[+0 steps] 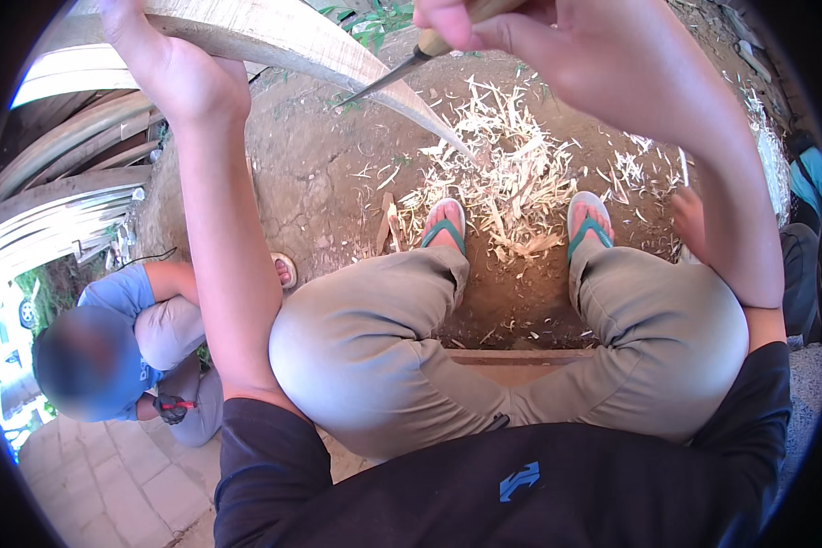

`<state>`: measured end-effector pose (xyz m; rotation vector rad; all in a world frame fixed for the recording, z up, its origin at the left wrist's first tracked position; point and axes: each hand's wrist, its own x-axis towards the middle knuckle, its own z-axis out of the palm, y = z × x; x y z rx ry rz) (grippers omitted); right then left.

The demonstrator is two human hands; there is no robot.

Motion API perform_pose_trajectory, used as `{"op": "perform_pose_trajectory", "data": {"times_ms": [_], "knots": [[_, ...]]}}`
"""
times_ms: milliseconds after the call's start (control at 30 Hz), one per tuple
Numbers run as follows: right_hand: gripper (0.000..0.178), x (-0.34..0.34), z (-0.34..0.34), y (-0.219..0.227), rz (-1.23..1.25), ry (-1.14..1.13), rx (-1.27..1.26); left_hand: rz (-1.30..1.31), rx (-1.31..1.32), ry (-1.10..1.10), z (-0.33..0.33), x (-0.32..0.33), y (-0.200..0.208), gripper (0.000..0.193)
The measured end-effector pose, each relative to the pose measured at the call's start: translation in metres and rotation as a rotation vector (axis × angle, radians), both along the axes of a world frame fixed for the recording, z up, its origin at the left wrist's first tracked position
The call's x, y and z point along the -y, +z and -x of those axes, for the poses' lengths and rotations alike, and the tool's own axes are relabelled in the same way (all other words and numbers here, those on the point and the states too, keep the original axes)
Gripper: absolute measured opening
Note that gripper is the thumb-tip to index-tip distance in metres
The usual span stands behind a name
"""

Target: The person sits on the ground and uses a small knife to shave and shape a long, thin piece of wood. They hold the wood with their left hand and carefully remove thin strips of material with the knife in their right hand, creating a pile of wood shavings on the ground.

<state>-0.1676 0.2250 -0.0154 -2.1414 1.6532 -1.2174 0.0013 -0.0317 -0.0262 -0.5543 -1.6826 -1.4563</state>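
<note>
— Pale bamboo was the material: what held it?
— The left hand was wrapped around a long curved bamboo strip, fingers closed over its upper edge. The strip ran from the upper left down to a thin tip above the shavings.
— And the tool?
— The right hand gripped a wooden-handled knife, fingers curled tight on the handle; its blade point lay against the strip's underside.
— Surroundings?
— Shavings lay heaped on bare earth between two feet in teal sandals. A second person in a blue shirt crouched at the left, beside stacked bamboo.
</note>
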Motion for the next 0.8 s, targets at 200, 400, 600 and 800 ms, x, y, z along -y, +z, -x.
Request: {"op": "perform_pose_trajectory", "data": {"times_ms": [200, 400, 600, 800], "knots": [[0.027, 0.003, -0.002, -0.006, -0.024, 0.015, 0.202, 0.06, 0.05, -0.099, 0.003, -0.007, 0.004, 0.061], [0.027, -0.007, 0.003, 0.011, -0.074, 0.005, 0.152, -0.022, 0.03, -0.046, 0.008, -0.004, 0.003, 0.06], [0.024, -0.003, -0.004, 0.005, -0.044, 0.005, 0.288, -0.187, -0.041, 0.453, 0.032, -0.05, 0.004, 0.061], [0.026, 0.007, -0.003, -0.008, -0.078, -0.03, -0.098, -0.045, 0.032, -0.053, 0.0, 0.001, 0.002, 0.061]]}}
